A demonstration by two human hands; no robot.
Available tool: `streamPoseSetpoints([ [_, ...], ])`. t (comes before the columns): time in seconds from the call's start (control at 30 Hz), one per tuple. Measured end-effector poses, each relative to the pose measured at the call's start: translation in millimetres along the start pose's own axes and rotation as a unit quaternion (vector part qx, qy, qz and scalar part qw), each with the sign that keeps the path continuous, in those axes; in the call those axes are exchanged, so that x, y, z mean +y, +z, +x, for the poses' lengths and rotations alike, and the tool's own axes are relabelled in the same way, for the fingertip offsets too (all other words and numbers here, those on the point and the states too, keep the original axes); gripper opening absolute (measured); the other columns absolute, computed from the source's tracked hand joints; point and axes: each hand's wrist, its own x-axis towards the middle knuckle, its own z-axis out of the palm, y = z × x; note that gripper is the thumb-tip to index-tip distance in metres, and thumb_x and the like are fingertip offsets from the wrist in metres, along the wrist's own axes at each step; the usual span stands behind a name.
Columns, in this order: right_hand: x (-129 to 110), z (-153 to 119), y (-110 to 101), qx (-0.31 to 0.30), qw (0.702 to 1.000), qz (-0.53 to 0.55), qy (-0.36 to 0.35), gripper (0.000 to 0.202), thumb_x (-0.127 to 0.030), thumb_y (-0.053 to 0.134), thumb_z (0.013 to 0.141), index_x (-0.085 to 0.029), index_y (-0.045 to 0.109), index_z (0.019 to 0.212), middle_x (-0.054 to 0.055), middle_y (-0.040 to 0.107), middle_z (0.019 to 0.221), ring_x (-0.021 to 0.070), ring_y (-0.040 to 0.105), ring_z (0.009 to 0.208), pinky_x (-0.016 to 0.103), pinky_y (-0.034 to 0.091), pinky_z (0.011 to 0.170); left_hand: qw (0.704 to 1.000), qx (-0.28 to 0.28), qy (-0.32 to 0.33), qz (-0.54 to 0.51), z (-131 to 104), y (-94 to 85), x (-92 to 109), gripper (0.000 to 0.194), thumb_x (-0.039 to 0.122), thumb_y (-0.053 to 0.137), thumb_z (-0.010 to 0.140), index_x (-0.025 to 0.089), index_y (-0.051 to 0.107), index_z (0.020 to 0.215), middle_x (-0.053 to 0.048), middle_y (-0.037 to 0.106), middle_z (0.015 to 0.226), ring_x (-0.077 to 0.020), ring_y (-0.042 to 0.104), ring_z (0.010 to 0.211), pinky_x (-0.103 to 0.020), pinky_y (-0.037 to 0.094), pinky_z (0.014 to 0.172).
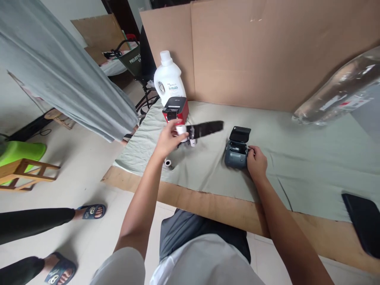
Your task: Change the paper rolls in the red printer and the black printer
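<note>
My left hand [170, 139] has its thumb and fingers closed on a white roll [181, 132], in front of a red and black box-shaped device [179, 109]. From the roll a dark strip [208, 128] reaches out to the right, blurred by motion. My right hand [257, 161] is at the right side of a small dark printer [236, 156], its fingers closed against the edge. The printer's lid [240, 134] stands raised, and its inner compartment shows. A small roll [168, 163] lies on the cloth below my left wrist.
A white jug [169, 81] stands behind the red device. Cardboard [267, 51] walls the table's back, with a plastic-wrapped roll [335, 93] at right. A black phone [362, 223] lies at the right front edge. Another person's feet [95, 211] are at left, near a wooden stool [28, 172].
</note>
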Motion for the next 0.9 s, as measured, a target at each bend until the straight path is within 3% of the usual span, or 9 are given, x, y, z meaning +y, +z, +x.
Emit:
streamPoseSetpoints([
  [0.1,1,1,2,0.003,1.000,-0.003,0.005,0.049,-0.037,0.040,0.093,-0.017,0.075,0.122,0.015,0.078,0.098,0.0283,0.064,0.085,0.036,0.040,0.074,0.981,0.160,-0.061,0.091,-11,-28.8,-27,0.034,0.037,0.076,0.080,0.022,0.057,0.103,0.002,0.063,0.087,-0.0127,0.060,0.073,-0.023,0.048,0.068],
  [0.2,2,1,3,0.003,1.000,-0.003,0.006,0.048,-0.037,0.041,0.094,-0.018,0.075,0.122,0.014,0.077,0.098,0.0280,0.064,0.086,0.036,0.041,0.076,0.956,0.215,-0.112,0.167,-23,-34.5,-39,0.038,0.043,0.079,0.078,0.023,0.055,0.098,0.004,0.059,0.075,-0.0141,0.058,0.067,-0.025,0.045,0.065],
  [0.33,1,1,2,0.000,1.000,0.001,0.010,0.048,-0.037,0.041,0.094,-0.018,0.075,0.121,0.015,0.077,0.099,0.0287,0.065,0.088,0.038,0.043,0.079,0.938,0.180,-0.126,0.268,-39,-14.1,-36,0.039,0.046,0.080,0.080,0.024,0.057,0.104,0.003,0.063,0.076,-0.0190,0.065,0.075,-0.027,0.045,0.072],
  [0.47,1,1,2,0.001,1.000,0.004,0.006,0.047,-0.037,0.041,0.093,-0.017,0.075,0.120,0.015,0.076,0.099,0.0289,0.065,0.088,0.039,0.044,0.081,0.925,0.130,-0.116,0.338,-54,14.1,-27,0.044,0.044,0.075,0.088,0.024,0.058,0.124,-0.007,0.074,0.103,-0.0262,0.073,0.094,-0.030,0.047,0.076],
  [0.6,3,2,2,0.002,1.000,0.010,0.000,0.048,-0.038,0.041,0.092,-0.017,0.075,0.118,0.015,0.076,0.099,0.0286,0.065,0.088,0.039,0.046,0.082,0.920,0.106,-0.080,0.370,-69,34.0,-26,0.035,0.035,0.065,0.096,0.025,0.061,0.129,-0.010,0.071,0.131,-0.0265,0.073,0.105,-0.030,0.050,0.079],
  [0.73,5,3,2,0.005,1.000,0.005,0.002,0.048,-0.040,0.042,0.091,-0.018,0.076,0.117,0.014,0.076,0.097,0.0283,0.065,0.086,0.039,0.047,0.081,0.917,0.093,-0.051,0.384,-87,47.9,-34,0.033,0.030,0.061,0.099,0.025,0.062,0.132,-0.009,0.070,0.133,-0.0258,0.071,0.111,-0.031,0.053,0.080],
  [0.9,5,3,2,0.010,1.000,0.007,-0.009,0.047,-0.039,0.043,0.090,-0.018,0.077,0.116,0.013,0.076,0.096,0.0278,0.064,0.085,0.039,0.047,0.080,0.903,0.073,-0.097,0.413,-104,60.3,-30,0.035,0.030,0.061,0.099,0.025,0.062,0.133,-0.010,0.064,0.141,-0.0256,0.072,0.103,-0.031,0.055,0.070],
])
